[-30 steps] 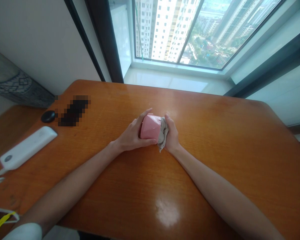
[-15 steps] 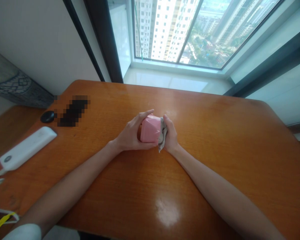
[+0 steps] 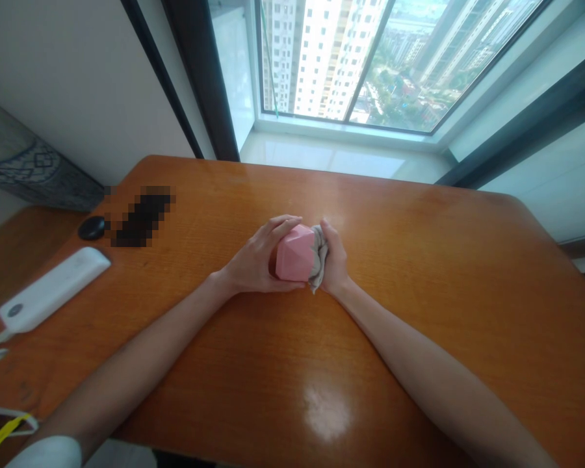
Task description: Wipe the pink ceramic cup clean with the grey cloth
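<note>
A pink faceted object (image 3: 295,253), whose exact kind I cannot make out, is held over the middle of the wooden table. My left hand (image 3: 263,257) grips it from the left, fingers along its far side and thumb along its near side. Against its right side presses a crumpled grey cloth (image 3: 318,257). My right hand (image 3: 335,257) is closed on that cloth, its thumb pointing up and away. The palm side of the right hand and the right face of the pink object are hidden by the cloth.
The brown wooden table (image 3: 443,279) reaches to the window sill. On its left lie a white power strip (image 3: 56,286), a black rounded object (image 3: 92,227) and a blurred-out dark item (image 3: 143,218). White cables and a yellow strip (image 3: 2,437) sit at the lower left.
The pink object has turned slightly in my left hand and shifted a little to the right. The cloth and my right hand have moved slightly along its side.
</note>
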The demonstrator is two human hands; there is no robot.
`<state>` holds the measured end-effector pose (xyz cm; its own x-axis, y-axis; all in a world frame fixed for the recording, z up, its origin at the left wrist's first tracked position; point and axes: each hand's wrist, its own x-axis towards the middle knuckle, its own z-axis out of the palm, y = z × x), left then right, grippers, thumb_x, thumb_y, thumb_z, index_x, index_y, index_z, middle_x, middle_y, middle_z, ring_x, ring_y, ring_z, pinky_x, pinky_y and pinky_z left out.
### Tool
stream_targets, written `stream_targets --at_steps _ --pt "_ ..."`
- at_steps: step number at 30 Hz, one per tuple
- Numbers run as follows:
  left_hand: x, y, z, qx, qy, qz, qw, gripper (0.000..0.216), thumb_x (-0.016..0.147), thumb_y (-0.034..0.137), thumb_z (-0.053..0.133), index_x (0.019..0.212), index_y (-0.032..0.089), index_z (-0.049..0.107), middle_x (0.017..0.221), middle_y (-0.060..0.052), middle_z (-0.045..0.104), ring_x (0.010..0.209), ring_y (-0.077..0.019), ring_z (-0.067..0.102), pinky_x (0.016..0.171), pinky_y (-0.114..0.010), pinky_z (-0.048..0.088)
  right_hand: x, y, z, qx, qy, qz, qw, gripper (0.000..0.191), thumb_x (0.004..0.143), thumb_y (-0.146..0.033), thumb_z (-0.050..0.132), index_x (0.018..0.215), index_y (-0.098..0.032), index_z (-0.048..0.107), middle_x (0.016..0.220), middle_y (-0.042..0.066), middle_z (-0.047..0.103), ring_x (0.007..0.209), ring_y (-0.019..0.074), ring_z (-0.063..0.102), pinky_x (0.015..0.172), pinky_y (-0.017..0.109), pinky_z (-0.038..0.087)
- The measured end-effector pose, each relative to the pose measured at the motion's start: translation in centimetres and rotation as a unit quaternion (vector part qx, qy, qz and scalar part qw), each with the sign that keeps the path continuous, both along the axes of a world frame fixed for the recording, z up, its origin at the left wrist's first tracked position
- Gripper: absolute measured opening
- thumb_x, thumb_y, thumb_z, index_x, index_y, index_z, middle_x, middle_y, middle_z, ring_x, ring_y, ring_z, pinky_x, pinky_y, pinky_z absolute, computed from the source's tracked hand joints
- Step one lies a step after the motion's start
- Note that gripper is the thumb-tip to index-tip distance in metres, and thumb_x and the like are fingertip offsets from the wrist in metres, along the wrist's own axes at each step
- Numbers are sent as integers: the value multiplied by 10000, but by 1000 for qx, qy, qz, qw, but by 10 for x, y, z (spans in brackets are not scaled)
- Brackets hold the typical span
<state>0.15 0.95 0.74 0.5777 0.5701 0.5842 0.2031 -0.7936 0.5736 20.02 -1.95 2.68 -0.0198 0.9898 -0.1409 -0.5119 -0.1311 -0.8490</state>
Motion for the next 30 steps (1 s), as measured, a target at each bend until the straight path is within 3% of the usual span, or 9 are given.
stream_targets --at_steps 4,6,10,12,15,18,24,27,30 --pt "-1 -3 1 -143 -3 19 990 1297 824 704 980 1846 326 277 1539 -167 712 1249 -375 787 1102 -532 652 0 -4 -11 45 -40 0 998 598 866 -836 806 800 -243 783 732 9 755 674 176 675 639 304 558" --pt "-2 -2 -1 -170 -2 9 985 1290 874 713 941 1866 336 207 1610 -187 677 1297 -388 778 1127 -551 642 0 -4 -11 40 -37 -2 999 594 872 -830 803 784 -243 776 708 7 745 677 181 682 635 304 563" --pt "-4 5 -7 -45 9 -29 999 1484 742 701 1052 1875 388 146 1905 -221 301 1707 -502 445 1363 -688 459 1 2 -1 -8 13 12 1000 609 827 -854 806 709 -260 747 643 26 727 681 215 721 592 324 576" --pt "-4 6 -7 15 23 -36 999 1453 770 632 1061 1870 406 139 1923 -215 238 1773 -494 332 1397 -708 415 1 5 4 -17 36 36 999 621 789 -878 807 689 -270 734 645 48 741 746 259 770 597 344 594" --pt "-3 6 -6 46 40 -13 998 1237 892 524 997 1843 381 219 1874 -225 322 1741 -452 408 1377 -661 473 1 6 5 -14 45 49 998 614 765 -870 825 675 -273 718 654 53 747 763 269 775 593 347 588" --pt "-2 2 -3 44 28 -3 999 1180 837 588 1019 1781 336 357 1788 -222 440 1656 -457 513 1346 -628 518 1 3 -2 1 22 10 1000 598 801 -831 840 674 -262 705 647 21 718 642 197 672 570 323 541" --pt "-2 -3 -3 -116 25 26 993 1281 819 655 991 1819 321 264 1557 -171 671 1222 -358 788 1073 -521 673 1 -2 -16 33 -40 -8 999 627 844 -857 816 729 -248 720 628 -15 681 575 153 575 533 301 484" --pt "-3 0 -6 -81 26 1 996 1390 818 662 1002 1861 349 138 1771 -230 493 1456 -435 686 1200 -605 608 1 0 -12 10 -16 12 1000 651 855 -874 785 697 -247 712 606 -3 676 557 156 597 532 306 504" --pt "-4 5 -8 9 21 -20 1000 1426 763 676 1045 1856 397 172 1889 -225 307 1699 -495 443 1341 -702 474 1 4 -3 -8 12 42 999 674 836 -914 757 677 -261 705 589 21 670 614 207 675 553 332 537"
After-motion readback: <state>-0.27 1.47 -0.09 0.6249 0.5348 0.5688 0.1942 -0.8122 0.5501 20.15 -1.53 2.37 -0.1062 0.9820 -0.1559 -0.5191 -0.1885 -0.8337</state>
